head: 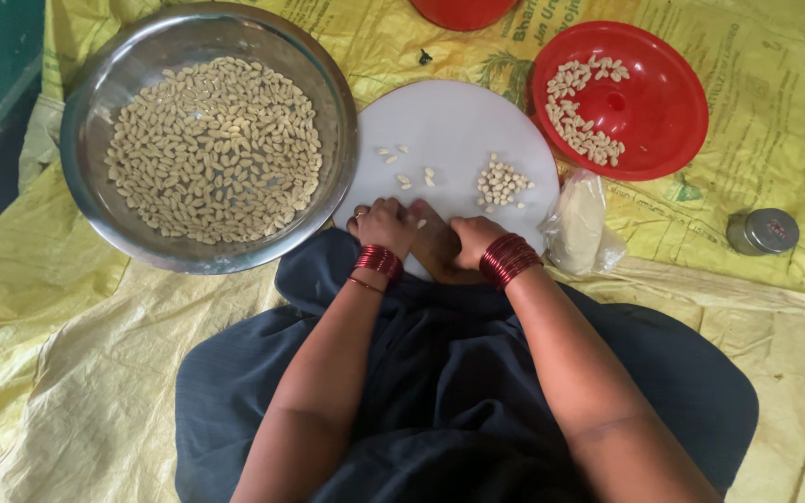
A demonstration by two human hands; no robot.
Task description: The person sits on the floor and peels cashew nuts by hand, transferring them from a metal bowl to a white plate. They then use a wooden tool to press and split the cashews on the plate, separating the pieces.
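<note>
Both forearms reach forward, bangled wrists close together; left hand [384, 224] and right hand [473, 237] are curled into loose fists, knuckles up.

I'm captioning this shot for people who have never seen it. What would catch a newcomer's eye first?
Likely the big steel bowl at upper left, heaped with pale nuts, and the bright red plate at upper right holding a small curve of them. Between them lies a round white board with a little pile; at its near edge the left hand and right hand, wrists in red bangles, press on a brown tool.
</note>
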